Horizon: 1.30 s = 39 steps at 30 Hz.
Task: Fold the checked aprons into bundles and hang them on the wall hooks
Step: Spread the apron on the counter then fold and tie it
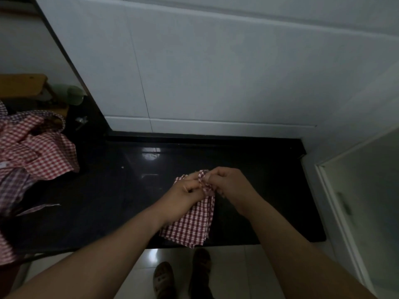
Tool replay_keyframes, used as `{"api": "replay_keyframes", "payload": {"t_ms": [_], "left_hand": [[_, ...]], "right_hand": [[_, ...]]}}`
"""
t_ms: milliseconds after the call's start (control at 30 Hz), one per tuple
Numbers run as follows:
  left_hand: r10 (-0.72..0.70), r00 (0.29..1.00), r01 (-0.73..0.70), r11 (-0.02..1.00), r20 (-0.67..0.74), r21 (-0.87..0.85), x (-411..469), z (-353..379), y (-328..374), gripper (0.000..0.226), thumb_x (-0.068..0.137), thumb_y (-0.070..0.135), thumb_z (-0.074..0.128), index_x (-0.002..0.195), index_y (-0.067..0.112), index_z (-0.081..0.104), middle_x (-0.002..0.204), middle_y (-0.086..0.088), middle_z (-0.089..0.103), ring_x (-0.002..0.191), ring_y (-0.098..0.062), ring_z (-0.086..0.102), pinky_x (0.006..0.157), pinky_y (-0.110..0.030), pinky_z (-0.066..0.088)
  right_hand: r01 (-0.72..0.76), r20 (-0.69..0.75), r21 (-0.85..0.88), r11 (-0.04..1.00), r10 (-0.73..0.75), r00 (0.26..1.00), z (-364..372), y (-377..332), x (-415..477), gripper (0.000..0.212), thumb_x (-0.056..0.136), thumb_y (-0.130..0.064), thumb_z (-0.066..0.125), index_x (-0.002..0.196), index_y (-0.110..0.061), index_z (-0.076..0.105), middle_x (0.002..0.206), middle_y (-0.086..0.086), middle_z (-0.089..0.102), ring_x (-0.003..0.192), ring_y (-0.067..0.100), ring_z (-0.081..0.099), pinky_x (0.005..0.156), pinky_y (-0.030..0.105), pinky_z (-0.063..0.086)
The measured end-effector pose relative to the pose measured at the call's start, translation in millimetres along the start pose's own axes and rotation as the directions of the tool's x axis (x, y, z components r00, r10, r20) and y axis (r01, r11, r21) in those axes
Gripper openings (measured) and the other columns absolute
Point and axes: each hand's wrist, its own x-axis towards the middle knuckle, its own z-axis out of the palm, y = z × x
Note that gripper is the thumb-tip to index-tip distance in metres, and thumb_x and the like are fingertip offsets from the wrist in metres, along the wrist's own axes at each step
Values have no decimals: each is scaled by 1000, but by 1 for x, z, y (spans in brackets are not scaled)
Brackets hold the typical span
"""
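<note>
**Both hands pinch the tie of a folded apron at the counter's front edge**

A red-and-white checked apron [190, 223], thin woven cloth folded into a flat oblong of several layers, lies on the glossy black counter [108, 190]. Its near corner just overhangs the front edge. From its far end a narrow checked tie [204, 180] rises in a twisted, crumpled band between the two hands.

The left hand [185, 190] sits over the upper part of the folded apron with its fingers curled in, pinching the tie from the left. The right hand [228, 184] meets it from the other side, knuckles up, fingers and thumb closed on the same band. The hands nearly touch. Both forearms are bare.

Well apart, at the counter's left end, lies a loose heap of aprons [41, 152] in the same red check, rumpled and overlapping. A darker, purplish plaid cloth [13, 188] lies at its near side.

The counter's polished surface mirrors a pale light patch. Behind it stands a wall of large, smooth white tiles [216, 72]. To the right is a white cabinet door [356, 212] with a slim bar handle. Below the counter edge, pale shiny floor tiles [237, 272] show, with two feet in dark open sandals [164, 279].
</note>
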Motion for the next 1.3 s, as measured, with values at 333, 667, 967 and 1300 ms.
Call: {"api": "replay_keyframes", "payload": {"t_ms": [333, 667, 967, 1300], "left_hand": [[-153, 981, 133, 977, -115, -167, 3, 4, 0, 30, 103, 22, 61, 104, -6, 73, 87, -10, 69, 81, -16, 62, 83, -28, 51], [-87, 935, 63, 995, -344, -80, 7, -9, -6, 21, 103, 27, 62, 98, 13, 76, 103, -6, 67, 98, -12, 67, 95, -31, 53], [441, 892, -309, 755, -99, 578, 23, -15, -4, 18, 100, 35, 61, 99, 28, 78, 107, 15, 69, 104, -6, 60, 96, -42, 49], [153, 965, -255, 722, 212, 642, 28, -26, 11, 30, 110, 41, 42, 120, 36, 70, 109, 17, 74, 103, 1, 65, 121, -23, 17]], "right_hand": [[-67, -143, 49, 997, 74, 987, 2, 11, 8, 15, 104, -27, 54, 108, -20, 67, 89, 2, 70, 71, 9, 62, 63, 24, 49], [-118, -58, -21, 993, 117, 991, 28, 35, 5, 23, 104, -18, 54, 95, -8, 73, 86, 9, 76, 75, 15, 70, 73, 30, 55], [-97, 108, 30, 995, 93, 990, 33, 33, -1, 31, 96, -2, 57, 82, -23, 75, 73, -7, 73, 69, 5, 67, 61, 17, 48], [-85, 77, -8, 996, 86, 993, 39, 40, 2, 24, 98, -9, 51, 91, -10, 74, 87, 10, 75, 80, 28, 69, 73, 33, 51]]}}
